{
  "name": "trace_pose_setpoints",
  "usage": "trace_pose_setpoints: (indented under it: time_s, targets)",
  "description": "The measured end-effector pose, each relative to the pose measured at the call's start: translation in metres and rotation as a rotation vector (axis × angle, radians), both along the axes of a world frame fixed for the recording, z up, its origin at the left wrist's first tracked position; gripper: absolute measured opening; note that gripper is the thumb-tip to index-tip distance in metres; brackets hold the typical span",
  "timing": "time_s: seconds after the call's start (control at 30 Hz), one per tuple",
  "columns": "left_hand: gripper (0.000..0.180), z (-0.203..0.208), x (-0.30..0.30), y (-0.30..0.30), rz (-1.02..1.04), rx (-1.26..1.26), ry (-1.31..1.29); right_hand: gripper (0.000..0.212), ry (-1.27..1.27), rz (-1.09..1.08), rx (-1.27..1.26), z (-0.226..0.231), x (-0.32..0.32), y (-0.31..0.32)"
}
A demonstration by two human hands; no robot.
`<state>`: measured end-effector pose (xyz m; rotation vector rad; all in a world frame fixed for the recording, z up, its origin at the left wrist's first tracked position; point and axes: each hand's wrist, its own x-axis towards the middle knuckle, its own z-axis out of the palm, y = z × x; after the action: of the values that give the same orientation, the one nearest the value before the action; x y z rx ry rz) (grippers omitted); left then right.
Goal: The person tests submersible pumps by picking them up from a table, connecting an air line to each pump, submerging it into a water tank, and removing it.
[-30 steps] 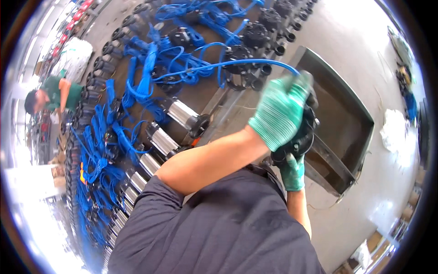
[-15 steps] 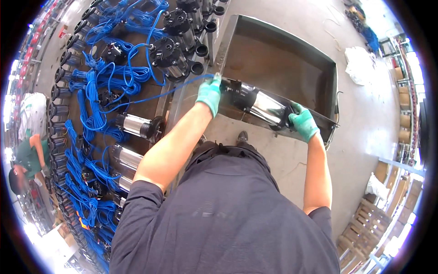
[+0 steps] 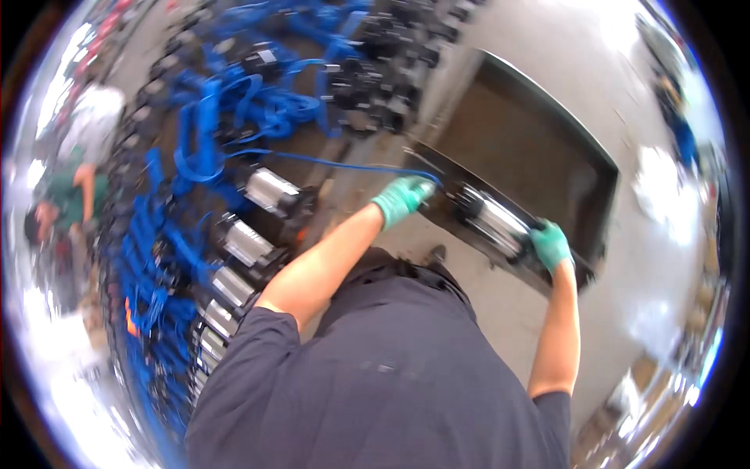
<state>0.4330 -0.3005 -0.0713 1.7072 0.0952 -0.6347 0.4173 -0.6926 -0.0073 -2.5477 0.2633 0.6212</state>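
Note:
A silver cylindrical pump (image 3: pixel 497 223) with black ends lies tilted along the near edge of a dark metal tank (image 3: pixel 547 92). My right hand (image 3: pixel 552 244), in a green glove, is closed on its black right end. At the other end my left hand (image 3: pixel 403 200), gloved too, has its fingers closed around the pump's dark narrow end; blur softens the exact hold. A blue cable (image 3: pixel 336 163) runs from beside my left fingertips to the coils at the left.
To the left stand and lie many similar pumps (image 3: pixel 248 241) among blue cable coils (image 3: pixel 205 137). A person in green (image 3: pixel 70 194) is at the far left. White plastic wrapping (image 3: pixel 660 187) lies on the floor at right, near shelving. My shoe (image 3: pixel 435 255) shows below the tank.
The view has swung, so the scene sits farther right and lower and is blurred. Both hands remain on the pump, which keeps about the same place along the tank's edge.

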Motion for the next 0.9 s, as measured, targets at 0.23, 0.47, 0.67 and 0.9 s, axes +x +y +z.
trace_pose_setpoints:
  time_s: [0.23, 0.47, 0.67, 0.9]
  targets:
    - [0.032, 0.115, -0.024, 0.227, 0.572, 0.480, -0.484, 0.050, 0.052, -0.284, 0.244, -0.039, -0.008, -0.027]
    - [0.068, 0.030, -0.035, 0.478, 0.726, 1.320, -0.194, 0.055, 0.060, -0.372, 0.285, -0.045, -0.004, -0.028]
    - [0.100, 0.005, -0.050, 0.488, 0.623, 1.119, 0.135, 0.062, 0.089, -0.461, 0.303, -0.042, -0.001, -0.024]
    - [0.039, 0.035, -0.024, 0.433, 1.152, 0.577, -0.028, 0.060, 0.019, -0.433, 0.326, -0.086, -0.008, -0.076]
